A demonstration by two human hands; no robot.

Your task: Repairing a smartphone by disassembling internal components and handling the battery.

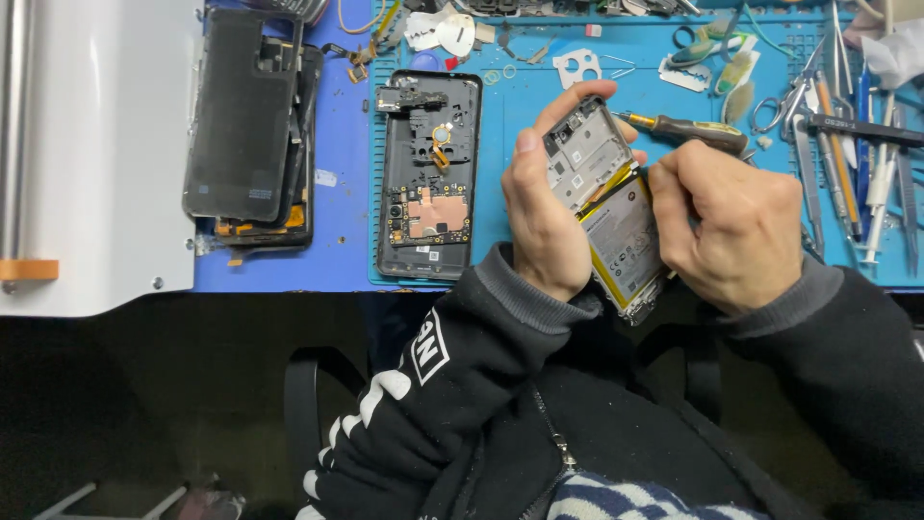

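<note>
Black sleeves fill the bottom of the frame, nearest the camera, and rise to two bare hands just right of centre. Between them sits an opened phone, back cover off, its long axis running diagonally from upper left to lower right, the camera end pointing toward the upper left and the lower end toward the lower right. Its grey inner frame shows at the top, and a pale battery with a yellow edge lies below it. At the phone's left edge the left hand is clamped on it, thumb along the side and fingertips curling over the top. On the right, the right hand is closed around a screwdriver with a dark handle, whose shaft points left toward the phone's upper right edge; its fingers are together, pressed near the battery's right side. Under the hands lies a blue work mat. Left of centre on it rests a second opened phone, upright, with its boards exposed. Farther left lies a black back cover. Tweezers and tools crowd the right edge.
</note>
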